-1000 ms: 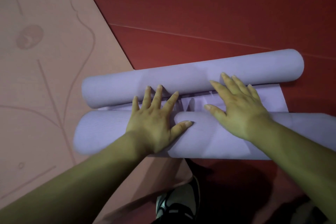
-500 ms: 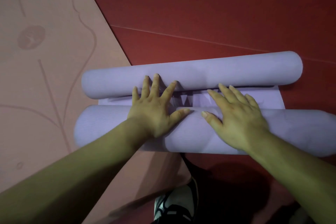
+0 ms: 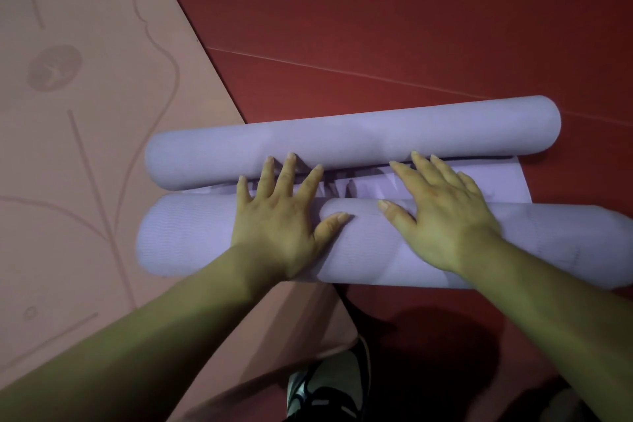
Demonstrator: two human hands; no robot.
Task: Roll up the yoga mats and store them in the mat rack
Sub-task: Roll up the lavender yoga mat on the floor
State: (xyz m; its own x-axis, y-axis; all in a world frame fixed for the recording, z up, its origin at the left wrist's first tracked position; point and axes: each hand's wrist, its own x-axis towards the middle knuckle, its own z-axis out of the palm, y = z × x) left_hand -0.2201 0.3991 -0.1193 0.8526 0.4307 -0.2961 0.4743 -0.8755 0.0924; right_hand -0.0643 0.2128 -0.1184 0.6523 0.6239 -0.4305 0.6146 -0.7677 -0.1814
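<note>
Both left hand [image 3: 277, 223] and right hand [image 3: 442, 219], fingers spread flat (gripping nothing), have pushed the near roll [image 3: 185, 236] closer to the far roll [image 3: 342, 140]; rolling looks nearly done.

Our single head view, angled down.
We look closely from above and behind the left grip [image 3: 277, 226] and right grip [image 3: 445, 219], toward the floor [image 3: 376, 10] beyond.

No text, number or brand can be read. The pink mat [image 3: 85, 154] bears a round emblem [image 3: 54, 67] at ten o'clock, its marks too faint to make out.
</note>
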